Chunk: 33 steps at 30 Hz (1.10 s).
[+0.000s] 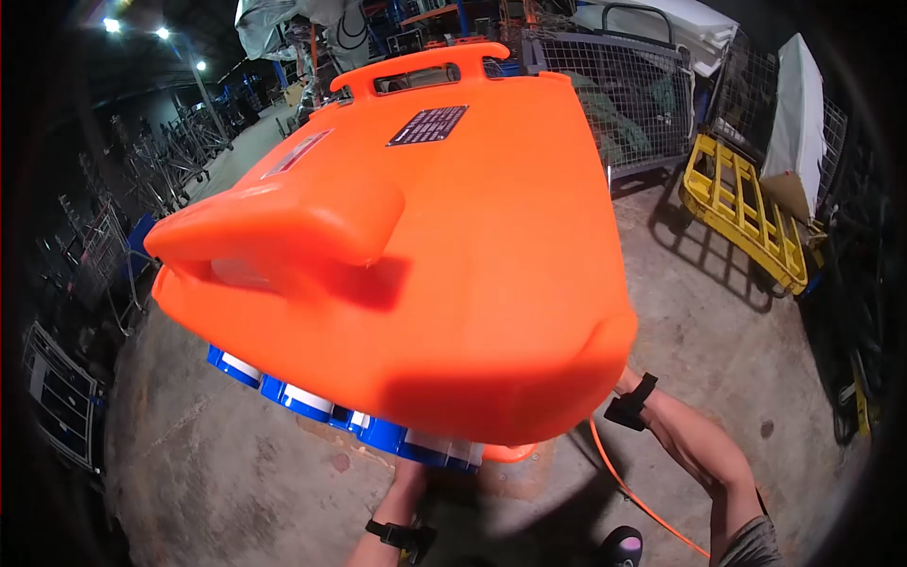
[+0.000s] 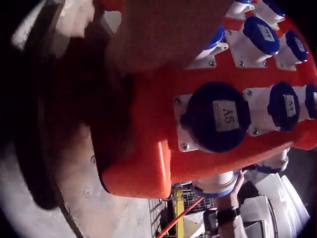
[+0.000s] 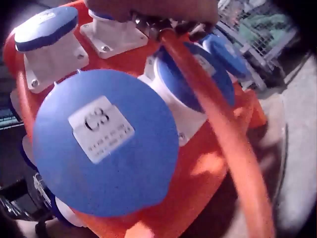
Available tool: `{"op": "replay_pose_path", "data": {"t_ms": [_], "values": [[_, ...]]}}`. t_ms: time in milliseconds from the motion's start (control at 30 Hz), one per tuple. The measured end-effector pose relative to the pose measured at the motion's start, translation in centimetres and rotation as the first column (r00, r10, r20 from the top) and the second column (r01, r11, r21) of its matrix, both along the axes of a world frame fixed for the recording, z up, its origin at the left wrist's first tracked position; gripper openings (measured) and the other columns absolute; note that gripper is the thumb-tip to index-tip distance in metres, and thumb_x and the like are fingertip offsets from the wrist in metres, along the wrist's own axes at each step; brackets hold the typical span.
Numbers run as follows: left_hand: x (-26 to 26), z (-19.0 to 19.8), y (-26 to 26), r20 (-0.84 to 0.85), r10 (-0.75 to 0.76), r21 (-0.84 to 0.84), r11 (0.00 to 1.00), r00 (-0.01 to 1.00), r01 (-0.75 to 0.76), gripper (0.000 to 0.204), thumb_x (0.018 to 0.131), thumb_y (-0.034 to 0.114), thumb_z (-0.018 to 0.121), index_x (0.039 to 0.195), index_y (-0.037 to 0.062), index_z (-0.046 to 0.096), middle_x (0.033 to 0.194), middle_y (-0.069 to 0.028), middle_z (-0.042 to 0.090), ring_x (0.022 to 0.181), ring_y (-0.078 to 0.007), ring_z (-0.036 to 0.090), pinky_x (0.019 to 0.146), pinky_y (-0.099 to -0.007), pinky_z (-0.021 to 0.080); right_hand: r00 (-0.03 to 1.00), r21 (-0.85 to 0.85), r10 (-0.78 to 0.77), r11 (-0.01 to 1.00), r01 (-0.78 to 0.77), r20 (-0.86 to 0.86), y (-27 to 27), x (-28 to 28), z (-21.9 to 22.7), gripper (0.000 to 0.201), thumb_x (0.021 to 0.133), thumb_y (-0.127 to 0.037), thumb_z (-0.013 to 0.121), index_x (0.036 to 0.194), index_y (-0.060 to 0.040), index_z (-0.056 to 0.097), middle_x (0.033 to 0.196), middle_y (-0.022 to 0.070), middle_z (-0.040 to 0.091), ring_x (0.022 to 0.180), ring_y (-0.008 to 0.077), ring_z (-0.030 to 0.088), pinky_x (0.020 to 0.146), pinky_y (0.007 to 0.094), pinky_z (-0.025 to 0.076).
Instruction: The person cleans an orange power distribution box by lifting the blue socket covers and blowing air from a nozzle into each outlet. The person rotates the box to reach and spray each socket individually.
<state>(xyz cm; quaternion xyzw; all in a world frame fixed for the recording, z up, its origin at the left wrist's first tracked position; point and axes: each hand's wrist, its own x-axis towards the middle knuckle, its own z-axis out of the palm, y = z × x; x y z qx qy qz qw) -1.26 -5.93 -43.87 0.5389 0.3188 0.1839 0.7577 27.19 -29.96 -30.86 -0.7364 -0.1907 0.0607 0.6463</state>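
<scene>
A big orange power distribution box (image 1: 510,236) fills the head view, with moulded handles on top. Blue-capped sockets line its sides, among them a cap marked A5 (image 2: 215,116) and one marked C3 (image 3: 106,141). My left hand (image 2: 168,37) is at the near side beside the sockets; in the head view the box hides its fingers. On the right side, my right hand (image 3: 153,7) is close by the metal fitting where an orange cable (image 3: 218,109) comes out. Its fingers are mostly out of frame, and I cannot tell whether they grip the fitting.
The orange cable trails over the concrete floor (image 1: 756,397) near a shoe (image 1: 623,546). A yellow frame (image 1: 746,213) and a wire mesh cage (image 1: 628,94) stand at the back right. Metal racks (image 1: 66,397) line the left.
</scene>
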Motion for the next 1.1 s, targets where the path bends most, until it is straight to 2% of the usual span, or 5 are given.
{"op": "replay_pose_path", "data": {"t_ms": [167, 567, 667, 1000, 1100], "values": [[0.8, 5.1, -2.1, 0.02, 0.027, -0.06, 0.998, 0.999, -0.025, 0.054, 0.097, 0.04, 0.057, 0.137, 0.0053, 0.046, 0.117, -0.008, 0.062, 0.108, -0.0194, 0.06, 0.087, -0.035, 0.052, 0.996, 0.147, 0.064, 0.988, -0.055, -0.063, 0.8, 2.9, -1.1, 0.046, 0.086, -0.023, 0.07, 0.116, -0.0019, 0.042, 0.105, 0.0104, 0.057, 0.094, 0.0158, 0.055, 0.081, 0.0308, 0.048], [-7.0, -5.8, 1.1, -0.132, -0.096, 0.051, 0.993, 0.987, 0.103, 0.052, 0.097, 0.039, 0.057, 0.137, 0.0059, 0.047, 0.118, -0.0073, 0.061, 0.107, -0.0191, 0.06, 0.089, -0.0352, 0.051, 0.965, 0.407, 0.175, 0.91, -0.082, -0.195, 1.9, 2.9, -1.6, 0.049, 0.089, -0.022, 0.068, 0.126, -0.0009, 0.043, 0.109, 0.0096, 0.061, 0.095, 0.0134, 0.058, 0.08, 0.0285, 0.051], [-8.6, -7.5, 2.3, -0.174, -0.104, 0.077, 0.99, 0.979, 0.119, 0.052, 0.097, 0.038, 0.056, 0.137, 0.006, 0.047, 0.118, -0.0071, 0.061, 0.107, -0.019, 0.06, 0.089, -0.0352, 0.051, 0.984, 0.257, 0.047, 0.966, -0.002, -0.17, 2.0, 2.7, -1.5, 0.041, 0.09, -0.017, 0.068, 0.122, -0.0009, 0.047, 0.108, 0.0081, 0.063, 0.096, 0.0126, 0.058, 0.083, 0.0291, 0.049], [-9.0, -9.1, 8.3, -0.303, -0.159, 0.155, 0.965, 0.94, 0.213, 0.05, 0.098, 0.037, 0.056, 0.136, 0.0065, 0.047, 0.119, -0.0065, 0.061, 0.107, -0.0187, 0.06, 0.09, -0.0353, 0.051, 0.976, 0.328, 0.115, 0.944, -0.049, -0.184, 1.2, 0.0, 0.2, 0.039, 0.09, -0.016, 0.068, 0.119, -0.0024, 0.046, 0.099, 0.0073, 0.061, 0.089, 0.0124, 0.059, 0.08, 0.0289, 0.05], [-18.3, -10.5, 13.8, -0.346, -0.176, 0.179, 0.952, 0.922, 0.249, 0.05, 0.098, 0.037, 0.056, 0.136, 0.0067, 0.047, 0.12, -0.0063, 0.06, 0.106, -0.0186, 0.06, 0.09, -0.0354, 0.051, 0.993, 0.418, 0.084, 0.907, -0.041, -0.084, 1.6, -1.9, 0.8, 0.041, 0.089, -0.017, 0.069, 0.118, -0.0023, 0.045, 0.101, 0.0073, 0.061, 0.089, 0.013, 0.059, 0.08, 0.0289, 0.051]]}}
